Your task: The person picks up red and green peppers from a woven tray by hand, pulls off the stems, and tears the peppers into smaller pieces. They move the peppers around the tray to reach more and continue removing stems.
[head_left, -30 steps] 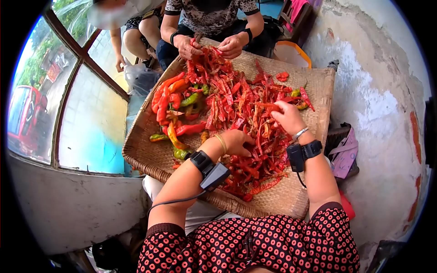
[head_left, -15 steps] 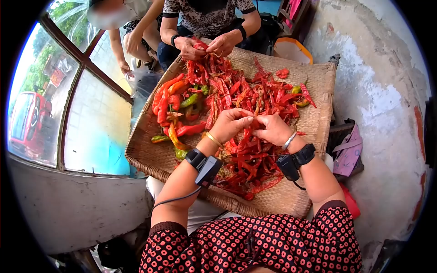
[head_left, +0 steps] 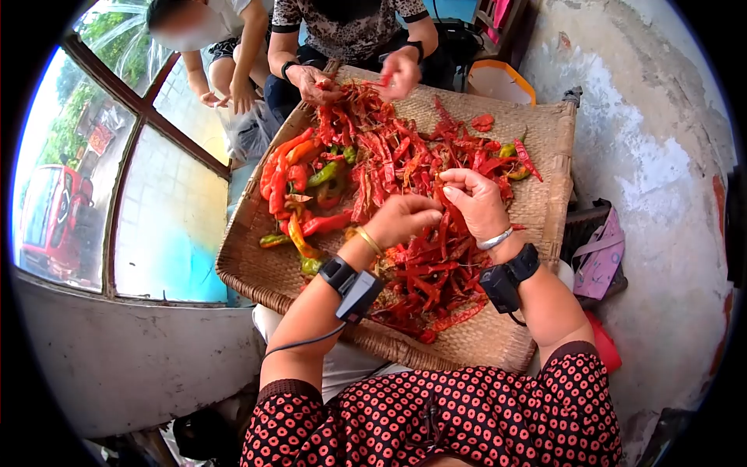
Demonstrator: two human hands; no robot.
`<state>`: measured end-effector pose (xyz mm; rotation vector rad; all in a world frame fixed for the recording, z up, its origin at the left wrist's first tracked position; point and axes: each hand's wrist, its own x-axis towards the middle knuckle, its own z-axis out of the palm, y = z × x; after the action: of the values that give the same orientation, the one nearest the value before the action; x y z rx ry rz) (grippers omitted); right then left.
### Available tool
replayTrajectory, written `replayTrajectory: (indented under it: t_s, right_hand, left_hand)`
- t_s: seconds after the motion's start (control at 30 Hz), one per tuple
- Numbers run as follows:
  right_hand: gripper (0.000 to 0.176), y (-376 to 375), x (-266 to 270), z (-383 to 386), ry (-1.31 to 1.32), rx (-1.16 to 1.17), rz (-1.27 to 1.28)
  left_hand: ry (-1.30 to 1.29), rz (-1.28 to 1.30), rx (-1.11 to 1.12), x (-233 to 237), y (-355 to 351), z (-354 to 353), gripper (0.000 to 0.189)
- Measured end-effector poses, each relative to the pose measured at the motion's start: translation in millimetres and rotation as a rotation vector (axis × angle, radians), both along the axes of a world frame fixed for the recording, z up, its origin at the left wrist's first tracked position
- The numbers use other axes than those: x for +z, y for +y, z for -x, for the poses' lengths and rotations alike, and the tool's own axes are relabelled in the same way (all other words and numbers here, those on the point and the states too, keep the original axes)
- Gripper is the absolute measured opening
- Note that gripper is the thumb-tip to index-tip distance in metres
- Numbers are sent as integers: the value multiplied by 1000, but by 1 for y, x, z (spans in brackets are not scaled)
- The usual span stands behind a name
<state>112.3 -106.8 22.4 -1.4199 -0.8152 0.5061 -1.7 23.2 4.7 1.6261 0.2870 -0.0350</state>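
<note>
Red chili peppers (head_left: 428,268) lie heaped in a wide woven basket tray (head_left: 537,226) in front of me. My left hand (head_left: 405,221) hovers over the middle of the heap, its fingers bent and pressed together; what they hold, if anything, is hidden. Just to the right and slightly farther away, my right hand (head_left: 478,204) has thumb and index finger pinched close over the chilies. Anything between those fingertips is too small to name. The two hands are a little apart. Larger fresh peppers (head_left: 280,175), red, orange and green, are gathered at the tray's left side.
Across the tray, a co-worker's hands (head_left: 315,84) handle red chilies at the far edge. Another person (head_left: 237,86) is at the upper left beside a plastic bag (head_left: 253,128). A window (head_left: 167,210) is on the left, a rough wall (head_left: 646,194) and pink bag (head_left: 599,253) on the right.
My hands met at the fingertips before; my right hand has since lifted away and apart from the left. The co-worker's hands have separated, and the other person's hands have shifted.
</note>
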Motion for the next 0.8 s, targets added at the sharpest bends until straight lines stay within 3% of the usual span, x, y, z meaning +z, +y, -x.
replayTrajectory:
  t_s: [0.07,0.27,0.33,0.4,0.5,0.53,0.6,0.67,0.7,0.73,0.8]
  right_hand:
    - [19,2,2,11,12,-10,9]
    - [19,2,-2,7,47,52,68]
    - [21,0,-4,-6,-18,63,165]
    - [20,-3,-2,-15,-327,19,315]
    - [20,-4,-2,-18,-481,34,442]
    - [20,-4,-5,-17,-478,33,441]
    - [24,-3,-15,-15,-746,42,490]
    - [28,-3,-14,-9,-797,60,561]
    - [29,-3,-15,-8,-855,104,591]
    - [30,-3,-14,-6,-910,148,622]
    - [27,-3,-11,-5,-956,173,662]
  left_hand:
    - [-17,71,-137,-4,-12,-2,26]
    - [84,243,-92,-18,-20,-5,19]
    - [243,-134,-307,20,-8,1,20]
    - [307,-380,-383,13,10,1,25]
    - [291,-444,-199,19,26,3,23]
    - [186,-313,13,25,27,1,26]
    - [-202,-39,433,9,36,-7,34]
    - [-232,-681,555,-4,57,-4,40]
    - [-53,-951,539,3,60,4,38]
    - [-53,-952,538,2,62,9,38]
    - [213,-1176,494,-9,66,17,41]
